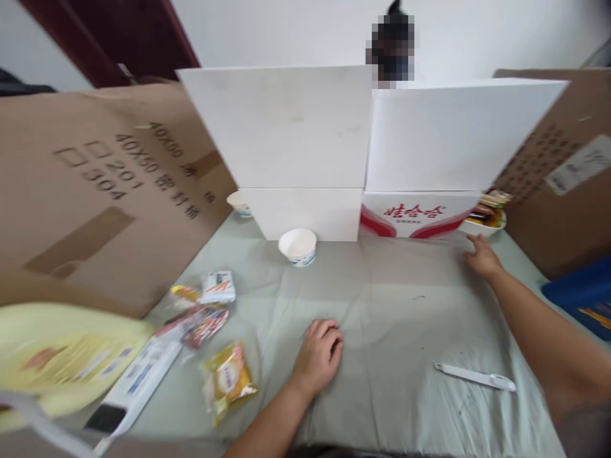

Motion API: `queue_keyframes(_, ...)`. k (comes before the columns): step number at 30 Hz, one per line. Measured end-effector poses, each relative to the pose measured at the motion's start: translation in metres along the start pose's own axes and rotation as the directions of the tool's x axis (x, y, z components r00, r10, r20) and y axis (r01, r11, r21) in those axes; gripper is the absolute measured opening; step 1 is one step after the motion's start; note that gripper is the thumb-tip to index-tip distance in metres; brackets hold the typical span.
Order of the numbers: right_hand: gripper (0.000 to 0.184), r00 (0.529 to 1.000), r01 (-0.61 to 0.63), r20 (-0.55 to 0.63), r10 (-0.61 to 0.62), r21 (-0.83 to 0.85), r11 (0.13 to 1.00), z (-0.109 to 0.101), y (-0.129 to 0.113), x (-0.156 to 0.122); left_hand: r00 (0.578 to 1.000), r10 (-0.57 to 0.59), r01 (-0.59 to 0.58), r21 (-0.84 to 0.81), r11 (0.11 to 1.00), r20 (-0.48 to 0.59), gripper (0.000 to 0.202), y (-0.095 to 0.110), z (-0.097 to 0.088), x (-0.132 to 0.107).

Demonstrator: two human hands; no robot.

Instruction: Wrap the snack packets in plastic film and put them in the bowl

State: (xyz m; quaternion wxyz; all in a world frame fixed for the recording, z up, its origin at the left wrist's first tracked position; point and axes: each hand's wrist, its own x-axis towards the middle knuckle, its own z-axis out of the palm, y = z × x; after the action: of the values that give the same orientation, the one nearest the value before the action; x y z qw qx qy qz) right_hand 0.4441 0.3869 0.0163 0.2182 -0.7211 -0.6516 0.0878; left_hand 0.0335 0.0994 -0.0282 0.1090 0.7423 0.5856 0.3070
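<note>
Right now both of the person's hands are down on the pale green cloth [396,318] that covers the table. Left hand [319,356] sits near the middle, at about 6 o'clock from the white paper cup [298,246]; its fingers are curled loosely under, knuckles up, and it grips nothing, only resting on the cloth. Right hand [482,257] is stretched far out toward 2 o'clock, palm down with the fingers slightly spread and nothing in it, its fingertips just short of a shallow white tray of snacks [487,219] that stands at the foot of the white box with red lettering [415,213].

At 9 o'clock from the left hand lies a scatter of small packets: an orange-yellow snack packet [229,378] nearest, a red wrapper [205,324] beyond it, and a white sachet [217,286] further up. A white plastic knife [477,376] lies flat on the cloth at 3 o'clock from the left hand, well apart from both hands and below the right forearm.

Behind the cup stand white boards [286,127], walling off the far side. A large brown carton [95,191] leans in at 10 o'clock, another carton [558,172] at 2 o'clock, and a yellow bag [62,356] fills the 8 o'clock corner. A second cup [238,205] peeks out beside the left carton.
</note>
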Motion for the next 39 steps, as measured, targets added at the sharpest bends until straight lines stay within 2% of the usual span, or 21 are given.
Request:
queue_keyframes(5,0.049,0.998,0.058,-0.023,-0.057,0.049,0.997,0.038,-0.03,-0.051,0.997,-0.073,0.073,-0.04,0.996,0.007,0.013,0.003,0.0,0.003)
queue_keyframes(8,0.043,0.983,0.185,-0.015,-0.185,0.162,0.969,0.067,-0.057,-0.091,0.996,-0.08,0.082,-0.05,0.995,0.035,0.01,0.002,0.003,0.003)
queue_keyframes(10,0.04,0.935,0.342,0.021,-0.355,0.221,0.914,0.085,-0.084,-0.117,0.993,-0.106,0.108,-0.051,0.993,0.045,0.009,0.004,0.004,0.001)
queue_keyframes(13,0.043,0.809,0.548,0.082,-0.581,0.251,0.798,0.109,-0.131,-0.149,0.984,-0.152,0.156,-0.043,0.987,0.092,0.014,0.011,0.001,-0.001)
queue_keyframes(15,0.046,0.738,0.642,0.115,-0.665,0.184,0.744,0.122,-0.16,-0.168,0.979,-0.089,0.099,-0.045,0.994,0.183,0.035,0.016,-0.009,0.001)
queue_keyframes(17,0.047,0.712,0.69,0.129,-0.69,0.057,0.722,0.13,-0.18,-0.183,0.967,0.007,0.005,-0.049,0.999,0.254,0.051,0.015,-0.025,0.011)
queue_keyframes(18,0.047,0.71,0.698,0.13,-0.692,-0.003,0.716,0.132,-0.186,-0.19,0.967,0.026,-0.019,-0.031,0.999,0.255,0.053,0.012,-0.034,0.02)
queue_keyframes(20,0.048,0.706,0.708,0.131,-0.696,-0.079,0.702,0.134,-0.191,-0.198,0.983,-0.007,-0.005,0.065,0.998,0.181,0.049,-0.001,-0.055,0.043)
queue_keyframes(22,0.051,0.698,0.716,0.134,-0.704,-0.106,0.69,0.133,-0.191,-0.201,0.995,-0.083,0.069,0.195,0.978,0.062,0.05,-0.023,-0.074,0.07)
queue_keyframes(24,0.052,0.699,0.715,0.136,-0.702,-0.118,0.689,0.131,-0.189,-0.201,0.984,-0.171,0.177,0.281,0.943,-0.047,0.051,-0.05,-0.089,0.095)
queue_keyframes(26,0.052,0.706,0.708,0.143,-0.693,-0.128,0.695,0.13,-0.188,-0.2,0.955,-0.292,0.295,0.322,0.9,-0.057,0.051,-0.075,-0.098,0.115)
queue_keyframes(29,0.052,0.714,0.7,0.157,-0.682,-0.144,0.699,0.131,-0.188,-0.198,0.937,-0.35,0.326,0.325,0.888,0.017,0.035,-0.097,-0.1,0.135)
queue_keyframes(32,0.053,0.71,0.704,0.146,-0.689,-0.156,0.693,0.135,-0.186,-0.197,0.959,-0.273,0.241,0.29,0.926,0.073,0.025,-0.09,-0.09,0.149)
queue_keyframes(36,0.054,0.681,0.731,0.107,-0.724,-0.154,0.665,0.14,-0.18,-0.193,0.986,-0.079,0.044,0.226,0.973,0.149,0.024,-0.045,-0.065,0.161)
queue_keyframes(39,0.056,0.664,0.745,0.088,-0.743,-0.163,0.646,0.143,-0.175,-0.191,0.986,0.09,-0.118,0.198,0.973,0.142,0.044,-0.018,-0.064,0.166)
